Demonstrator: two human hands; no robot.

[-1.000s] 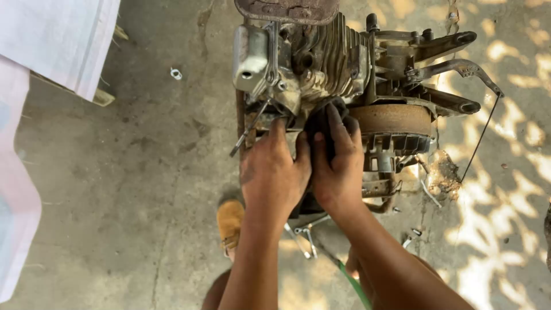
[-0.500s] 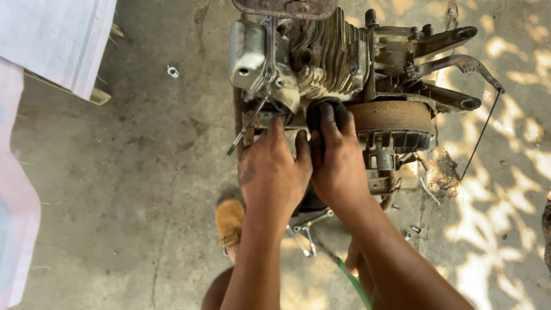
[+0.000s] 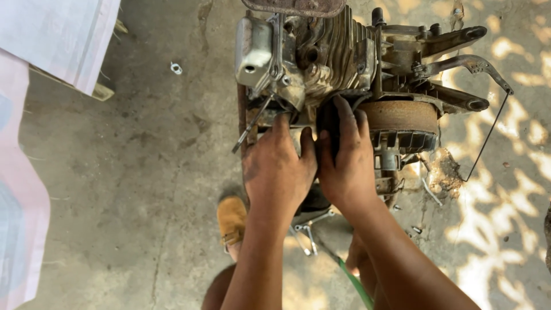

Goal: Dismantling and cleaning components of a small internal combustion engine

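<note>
A dirty small engine with cooling fins and a rusty round flywheel stands on the concrete floor. My left hand lies palm down against the engine's near side, fingers together, below the silver cover. My right hand presses beside it, its fingers reaching up over a dark part next to the flywheel. What the palms cover is hidden. The two hands touch each other at the thumbs.
A thin wire rod hangs from the engine's arm at right. A small metal nut lies on the floor at left. Wrenches lie under my arms, beside a tan sandal. Pale cloth covers the left edge.
Both hands have stayed pressed on the engine's near side; the right fingers have shifted slightly up over the dark part. The view has tilted a little.
</note>
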